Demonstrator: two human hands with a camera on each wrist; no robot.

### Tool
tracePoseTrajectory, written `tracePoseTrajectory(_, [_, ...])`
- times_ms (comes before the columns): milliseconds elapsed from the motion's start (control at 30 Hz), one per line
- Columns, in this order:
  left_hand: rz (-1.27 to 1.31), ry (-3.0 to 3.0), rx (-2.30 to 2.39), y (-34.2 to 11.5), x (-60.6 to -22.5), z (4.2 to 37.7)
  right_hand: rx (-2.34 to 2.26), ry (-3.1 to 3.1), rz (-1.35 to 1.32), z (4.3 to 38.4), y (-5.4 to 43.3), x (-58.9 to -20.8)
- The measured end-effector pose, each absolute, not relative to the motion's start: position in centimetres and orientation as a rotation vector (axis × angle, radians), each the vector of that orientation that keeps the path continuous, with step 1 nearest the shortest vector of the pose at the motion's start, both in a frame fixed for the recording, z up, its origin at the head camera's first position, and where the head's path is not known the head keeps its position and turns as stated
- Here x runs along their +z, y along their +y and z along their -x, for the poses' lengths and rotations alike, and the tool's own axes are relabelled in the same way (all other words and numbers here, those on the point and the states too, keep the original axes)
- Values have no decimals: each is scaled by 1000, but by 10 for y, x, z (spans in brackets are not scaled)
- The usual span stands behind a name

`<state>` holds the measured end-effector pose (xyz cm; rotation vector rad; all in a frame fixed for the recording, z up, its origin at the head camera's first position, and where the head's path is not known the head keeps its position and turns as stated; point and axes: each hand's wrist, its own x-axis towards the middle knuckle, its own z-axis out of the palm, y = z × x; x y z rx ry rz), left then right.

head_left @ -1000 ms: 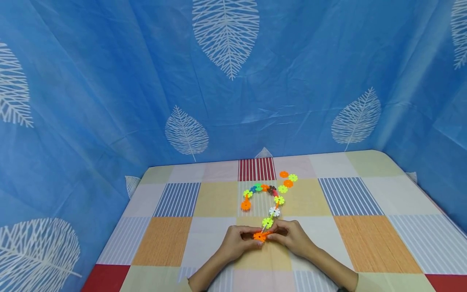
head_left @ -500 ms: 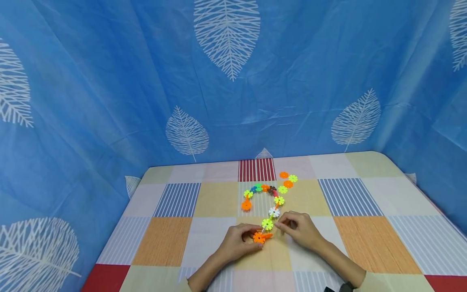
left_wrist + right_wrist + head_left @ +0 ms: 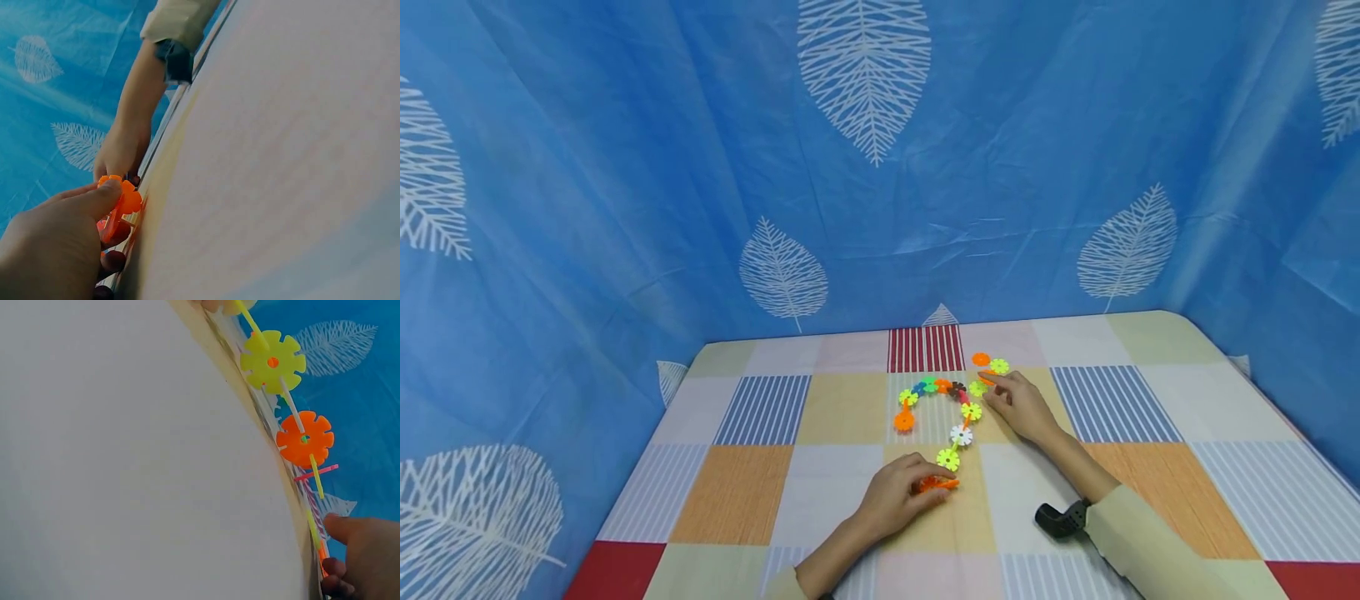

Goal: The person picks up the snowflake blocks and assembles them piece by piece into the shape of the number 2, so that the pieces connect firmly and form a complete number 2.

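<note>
A curved chain of notched plastic snowflake discs lies mid-table, its colours including orange, yellow-green, blue, green, dark brown and white, with a white disc [image 3: 961,435] near its front. My left hand [image 3: 895,496] pinches an orange snowflake disc [image 3: 129,199] at the chain's near end, thumb on its face; the fingers partly hide it in the head view. Further back, my right hand [image 3: 1024,408] reaches over a loose orange disc [image 3: 988,377], index fingertip right at it and thumb apart from the index. A loose yellow-green disc [image 3: 977,388] lies beside these fingertips.
Behind the right hand lie another orange disc [image 3: 981,359] and a yellow-green disc [image 3: 999,366]. The chain's far-left end is an orange disc [image 3: 904,422]. A patchwork cloth [image 3: 842,492] covers the table, and a blue leaf-print curtain [image 3: 1000,183] surrounds its back and sides.
My right hand has let go of the chain's near end and moved back and right to the loose discs. The left hand stays at the near end, its fingers now covering more of the orange disc.
</note>
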<state>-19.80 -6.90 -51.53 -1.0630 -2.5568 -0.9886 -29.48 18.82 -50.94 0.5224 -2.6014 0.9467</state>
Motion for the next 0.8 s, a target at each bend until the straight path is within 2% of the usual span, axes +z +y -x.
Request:
tracePoseTrajectory(200, [1049,-2543,-1005,-69,-515,198,861,-2735,-491,300,185,-509])
tracePoseTrajectory(333, [1040,-2537,-1011,-69,-515,198,983,-2675,-454,291,187,-508])
tracePoseTrajectory(667, [1004,-2499,-1077,-69,-515,198,2016,-2513,-503,233,187,-498])
tracePoseTrajectory(800, [989,-2486,-1108,-68,-514,199,2293,-2467,-439,213,175,-494])
